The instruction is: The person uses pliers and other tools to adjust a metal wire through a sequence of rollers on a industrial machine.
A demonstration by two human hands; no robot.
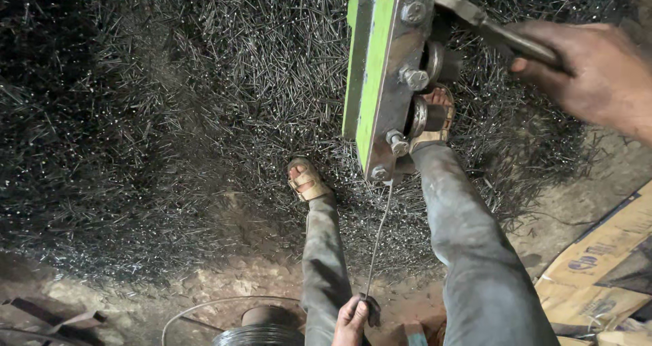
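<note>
A dirt floor (pixel 238 278) is seen from above, and most of it is buried under a wide, dark heap of loose nails (pixel 170 115) that glint in the light. Flattened cardboard (pixel 604 271) lies at the right edge, and a coil of wire (pixel 261 334) sits at the bottom. A green machine part (pixel 384 74) with bolts and rollers hangs over the heap, above sandalled feet.

A thin wire (pixel 379 237) is stretched from the lower end of the machine part down to the left hand (pixel 352 319), whose grip is closed around the wire's lower end. The right hand (pixel 598 71) is closed on a metal handle (pixel 502 37) that is fixed to the top of the machine part. The wire is judged to be already fed into the rollers and held taut; the handle is gripped, but whether it is turned cannot be told. The wire looks straight, grey and very slender, with no kink visible along the stretch.
</note>
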